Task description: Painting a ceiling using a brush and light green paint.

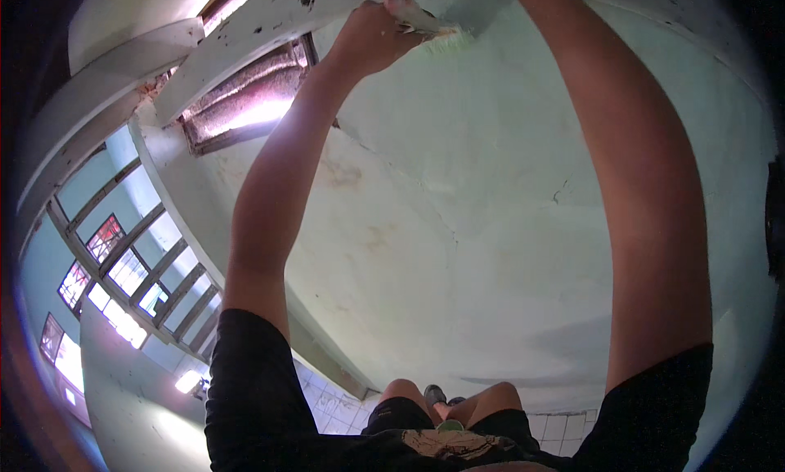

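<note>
My left hand [372,37] is raised high at the top of the view, its fingers closed round a paintbrush [450,38]. The brush's pale, paint-wet bristles point to the right and lie against or very near the pale green wall [458,177], just under a white beam [315,6]. The grip end is mostly covered by my fingers. My right forearm [601,104] stretches straight up past the top edge, so that hand and anything in it are out of sight.
Left of my raised arm is a framed opening [245,100] with bright light through it. Farther left, a slatted lattice [135,235] has lit windows beyond. A thin crack [441,218] runs down the wall. Far below are my shoes [433,394] and white floor tiles [327,398].
</note>
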Demonstrator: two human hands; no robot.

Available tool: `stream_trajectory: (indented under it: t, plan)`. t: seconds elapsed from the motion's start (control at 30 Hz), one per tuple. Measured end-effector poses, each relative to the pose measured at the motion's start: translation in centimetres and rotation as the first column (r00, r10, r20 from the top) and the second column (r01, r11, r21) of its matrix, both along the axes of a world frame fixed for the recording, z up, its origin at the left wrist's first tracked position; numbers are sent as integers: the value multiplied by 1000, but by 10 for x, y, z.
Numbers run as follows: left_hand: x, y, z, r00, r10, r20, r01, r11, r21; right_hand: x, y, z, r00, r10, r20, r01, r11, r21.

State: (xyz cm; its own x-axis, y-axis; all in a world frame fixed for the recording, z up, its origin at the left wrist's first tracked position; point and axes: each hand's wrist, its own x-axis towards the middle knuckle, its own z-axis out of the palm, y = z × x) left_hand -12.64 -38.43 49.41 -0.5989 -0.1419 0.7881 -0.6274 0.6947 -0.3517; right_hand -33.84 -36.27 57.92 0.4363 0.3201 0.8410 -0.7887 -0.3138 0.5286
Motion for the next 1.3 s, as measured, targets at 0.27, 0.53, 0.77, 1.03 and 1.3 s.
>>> stream_trajectory:
  t: [0.27, 0.53, 0.77, 1.03, 1.3]
  plan:
    - [-2, -17, -46, 1000, -7, -5, 3, 839, -544, 7, 9, -2, 997, -74, 17, 73, 994, 79]
    - [21, -5, -199, 934, -288, 211, 329, 923, -198, 9, 15, -6, 992, -124, 35, 116, 980, 162]
    - [35, 5, -149, 962, -177, 207, -37, 670, 742, 2, 27, -4, 989, -129, 77, 115, 980, 163]
    - [68, -8, -17, 973, -186, -136, 216, 942, 258, 11, 17, -13, 989, -138, 62, 126, 978, 166]
    - [84, -57, -91, 994, 83, -77, -88, 994, -63, 14, 18, -4, 993, -99, 64, 83, 972, 221]
